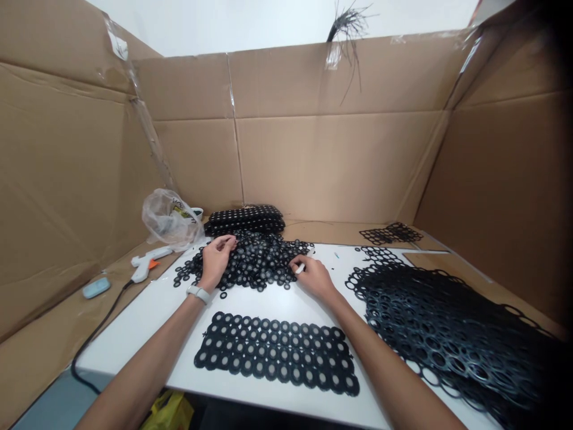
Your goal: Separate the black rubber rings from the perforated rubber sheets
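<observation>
My left hand (217, 258), with a pale watch on its wrist, is over the left side of a heap of small black rings (257, 260). Its fingertips are pinched together, and what they hold, if anything, is too small to make out. At the heap's right edge, my right hand (314, 276) is closed with a short white stick (300, 269) between its fingers. Between my forearms lies a flat black panel (277, 352) of joined discs with pale round centres, in several rows. Neither hand touches it.
Stacked black ring-mesh sheets (447, 322) cover the right side. Patterned black panels (245, 220) are piled behind the heap. At left are a clear plastic bag (168, 218), a corded white glue gun (145, 266) and a light-blue case (96, 288). Cardboard walls (340, 155) enclose the table.
</observation>
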Demonstrator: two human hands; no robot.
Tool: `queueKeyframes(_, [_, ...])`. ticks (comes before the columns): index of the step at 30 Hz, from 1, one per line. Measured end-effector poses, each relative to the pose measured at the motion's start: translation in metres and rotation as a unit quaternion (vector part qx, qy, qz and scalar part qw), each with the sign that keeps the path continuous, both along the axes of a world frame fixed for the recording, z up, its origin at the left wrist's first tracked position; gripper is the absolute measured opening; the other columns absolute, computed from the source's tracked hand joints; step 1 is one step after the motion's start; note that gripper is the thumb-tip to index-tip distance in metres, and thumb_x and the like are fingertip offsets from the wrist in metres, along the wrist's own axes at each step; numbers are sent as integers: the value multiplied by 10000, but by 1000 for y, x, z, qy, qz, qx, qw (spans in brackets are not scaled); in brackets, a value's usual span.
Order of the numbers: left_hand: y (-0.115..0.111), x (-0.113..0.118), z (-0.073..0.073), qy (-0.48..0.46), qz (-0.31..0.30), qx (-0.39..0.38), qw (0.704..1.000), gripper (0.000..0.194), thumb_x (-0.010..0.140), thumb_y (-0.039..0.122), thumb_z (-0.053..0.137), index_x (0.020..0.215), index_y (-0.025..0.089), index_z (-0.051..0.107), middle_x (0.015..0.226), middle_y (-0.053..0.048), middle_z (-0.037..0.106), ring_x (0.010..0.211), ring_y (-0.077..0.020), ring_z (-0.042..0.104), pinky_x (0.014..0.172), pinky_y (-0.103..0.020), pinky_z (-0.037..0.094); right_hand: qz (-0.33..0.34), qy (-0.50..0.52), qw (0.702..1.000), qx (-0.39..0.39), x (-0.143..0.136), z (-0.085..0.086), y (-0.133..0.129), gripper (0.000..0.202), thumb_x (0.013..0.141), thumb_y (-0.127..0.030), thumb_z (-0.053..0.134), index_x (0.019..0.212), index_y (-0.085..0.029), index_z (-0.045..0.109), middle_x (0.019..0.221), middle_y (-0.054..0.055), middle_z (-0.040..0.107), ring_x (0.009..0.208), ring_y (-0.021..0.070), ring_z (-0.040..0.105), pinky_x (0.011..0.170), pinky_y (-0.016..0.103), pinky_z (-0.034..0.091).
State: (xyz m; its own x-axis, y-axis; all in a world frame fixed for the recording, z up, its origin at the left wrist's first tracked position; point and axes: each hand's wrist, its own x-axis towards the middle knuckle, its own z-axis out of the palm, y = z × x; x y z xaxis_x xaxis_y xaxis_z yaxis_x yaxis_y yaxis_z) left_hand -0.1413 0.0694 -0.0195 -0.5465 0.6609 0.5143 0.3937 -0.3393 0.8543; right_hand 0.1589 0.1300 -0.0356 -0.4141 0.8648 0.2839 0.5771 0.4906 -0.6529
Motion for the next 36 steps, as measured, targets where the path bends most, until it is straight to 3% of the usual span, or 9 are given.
queueKeyframes(14, [-1, 3, 0, 12, 10, -8, 1000, 332, 801, 442, 849, 1001, 178, 819, 1054, -120, 821, 997, -281, 764, 979, -431, 597, 1, 2, 1000, 2, 0, -1, 1, 257, 914, -189, 589, 1029, -260, 807, 1101, 13, 797, 961, 208, 698, 821, 259, 445])
queueKeyframes(27, [-8, 9, 5, 14, 3, -8, 1000, 377, 736, 397, 912, 1033, 179, 829, 1047, -111, 825, 986, -282, 771, 1005, -460, 611, -2, -1, 1000, 3, 0, -1, 0, 235, 923, -213, 596, 1018, -273, 802, 1088, -5, 798, 961, 207, 699, 797, 259, 425])
queueKeyframes(36, [-9, 10, 7, 23, -3, 9, 1000, 388, 749, 344, 904, 1083, 175, 805, 1184, -138, 807, 1088, -302, 768, 1049, -492, 606, -1, 0, 1000, 3, 0, -1, 0, 238, 926, -199, 597, 1029, -270, 800, 1092, -7, 799, 970, 210, 701, 799, 261, 418])
